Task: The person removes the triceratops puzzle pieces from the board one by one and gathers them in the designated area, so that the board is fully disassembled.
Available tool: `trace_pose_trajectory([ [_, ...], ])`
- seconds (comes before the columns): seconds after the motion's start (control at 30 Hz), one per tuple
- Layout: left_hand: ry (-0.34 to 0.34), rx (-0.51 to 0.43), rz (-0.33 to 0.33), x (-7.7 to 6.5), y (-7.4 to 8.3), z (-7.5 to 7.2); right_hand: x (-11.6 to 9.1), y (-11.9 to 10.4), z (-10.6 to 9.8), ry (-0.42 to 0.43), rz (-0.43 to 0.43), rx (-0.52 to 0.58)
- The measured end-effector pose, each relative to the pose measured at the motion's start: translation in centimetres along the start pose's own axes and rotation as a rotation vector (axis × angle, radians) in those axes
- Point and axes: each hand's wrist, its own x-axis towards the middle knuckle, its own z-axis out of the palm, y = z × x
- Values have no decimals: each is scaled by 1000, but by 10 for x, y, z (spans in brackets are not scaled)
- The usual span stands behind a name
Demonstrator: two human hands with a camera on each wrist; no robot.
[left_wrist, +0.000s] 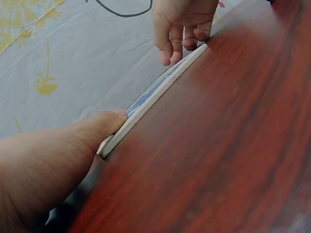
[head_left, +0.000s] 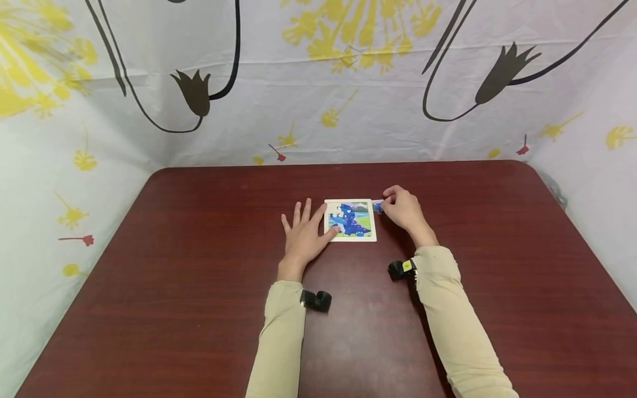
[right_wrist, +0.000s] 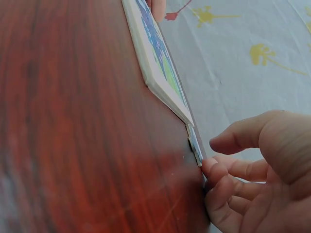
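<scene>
A square puzzle in a pale frame, picturing a blue dinosaur on green, lies on the table. At its upper left inside the frame is a pale bare patch. My left hand lies at the frame's left side with fingers spread, the thumb pressing on the front left corner. Just right of the frame lies a loose blue puzzle piece, flat on the table. My right hand is over that piece, bent fingertips touching its edge, thumb held apart above. The hand partly hides the piece.
The dark red-brown table extends on all sides of the puzzle. A white cloth with yellow and grey flower prints hangs behind it. Black wrist cameras sit at both sleeves, one left and one right.
</scene>
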Motion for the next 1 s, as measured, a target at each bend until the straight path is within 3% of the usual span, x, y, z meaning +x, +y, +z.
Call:
trace_pose_trajectory([
  [0.23,6,-9,7,-1,-2,1,-1,0,1,-33,-13,48],
  [0.67,6,2,1,0,-1,2,-2,-3,-3,41,-105,7],
  [0.87,6,1,1,0,-1,2,-6,-1,-7,63,-32,-94],
  [1.0,5,0,-2,1,-2,2,-8,0,-8,24,-15,-122],
])
